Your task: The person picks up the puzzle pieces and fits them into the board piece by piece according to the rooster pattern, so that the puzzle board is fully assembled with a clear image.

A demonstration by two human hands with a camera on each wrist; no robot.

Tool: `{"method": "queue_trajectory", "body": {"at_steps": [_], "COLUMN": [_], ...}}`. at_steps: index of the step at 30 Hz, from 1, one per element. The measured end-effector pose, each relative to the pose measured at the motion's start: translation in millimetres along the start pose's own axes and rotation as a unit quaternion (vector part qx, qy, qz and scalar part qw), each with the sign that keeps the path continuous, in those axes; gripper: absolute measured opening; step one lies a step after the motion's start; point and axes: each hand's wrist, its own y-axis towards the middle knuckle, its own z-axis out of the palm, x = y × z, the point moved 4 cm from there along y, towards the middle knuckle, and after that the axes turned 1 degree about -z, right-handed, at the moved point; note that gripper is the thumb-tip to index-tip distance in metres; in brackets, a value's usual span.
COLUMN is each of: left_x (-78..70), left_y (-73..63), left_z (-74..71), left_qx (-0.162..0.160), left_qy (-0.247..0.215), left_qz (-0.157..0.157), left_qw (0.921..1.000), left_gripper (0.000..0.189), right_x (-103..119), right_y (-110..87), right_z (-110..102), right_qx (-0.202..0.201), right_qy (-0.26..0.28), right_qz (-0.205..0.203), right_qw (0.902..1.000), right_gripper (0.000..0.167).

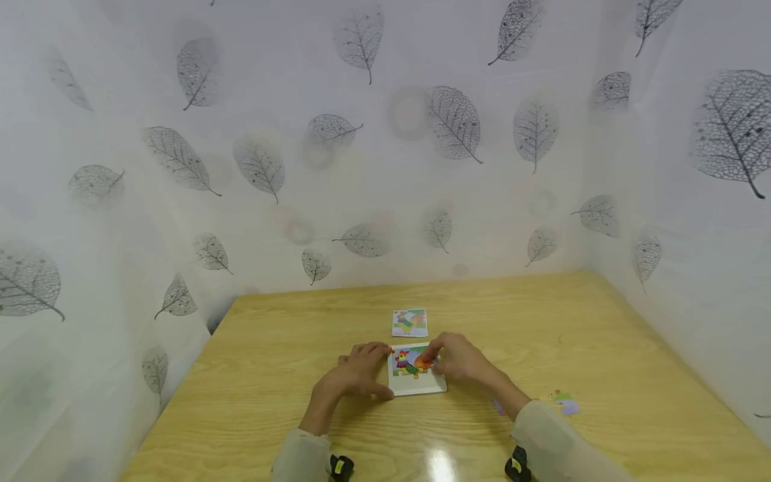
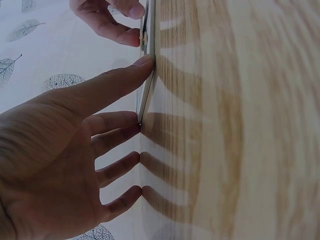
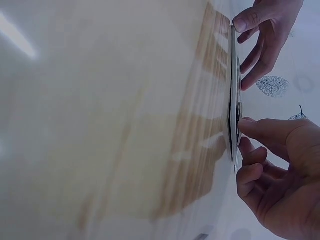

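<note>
A white puzzle tray (image 1: pixel 417 385) lies on the table, its far part filled with joined jigsaw pieces (image 1: pixel 401 360) that show a colourful rooster. My left hand (image 1: pixel 361 371) steadies the tray's left side, fingers spread and nearly straight. Its thumb (image 2: pixel 144 60) touches the tray's edge, while other fingertips reach down to the tabletop. At the right of the picture, my right hand (image 1: pixel 460 360) pinches an orange-red puzzle piece (image 1: pixel 425 363) between thumb and fingers, low over the tray. Seen edge-on in the right wrist view, the right thumb (image 3: pixel 250 125) meets the layer of pieces.
Beyond the tray lies a square card (image 1: pixel 409 323) with a paler rooster picture. Loose puzzle pieces (image 1: pixel 566 403) lie to the right, and another loose piece (image 1: pixel 498 406) is partly covered by the right forearm. Leaf-printed curtains (image 1: pixel 385 167) surround the wooden table (image 1: pixel 289 335).
</note>
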Motion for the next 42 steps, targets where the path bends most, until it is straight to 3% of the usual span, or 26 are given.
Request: {"method": "queue_trajectory", "body": {"at_steps": [5, 13, 20, 26, 36, 42], "left_x": [-0.6, -6.0, -6.6, -3.8, -4.8, -6.5], "left_y": [-0.8, -4.2, -2.9, -0.8, -1.9, -1.8], "left_z": [-1.1, -5.8, -5.3, -3.0, -3.0, -3.3], "left_qx": [0.003, 0.008, 0.010, 0.013, 0.009, 0.007], "left_qy": [-0.005, 0.002, -0.004, 0.000, 0.009, 0.016], "left_qz": [0.001, 0.004, -0.003, -0.006, -0.003, -0.001], "left_qw": [1.0000, 1.0000, 0.9999, 0.9999, 0.9999, 0.9999], "left_gripper": [0.082, 0.082, 0.083, 0.083, 0.082, 0.083], "right_x": [-1, -2, -2, -7, -31, -42], "right_y": [1.3, 0.3, -8.1, -21.6, -54.1, -79.8], "right_z": [2, 2, -5, -23, -48, -62], "right_qx": [-0.004, -0.002, 0.038, 0.052, 0.075, 0.100], "right_qy": [-0.010, 0.019, 0.053, 0.097, 0.136, 0.126], "right_qz": [0.010, 0.019, 0.000, 0.020, 0.013, 0.009], "right_qw": [0.9999, 0.9997, 0.9979, 0.9937, 0.9878, 0.9870], "right_gripper": [0.024, 0.022, 0.024, 0.026, 0.036, 0.038]}}
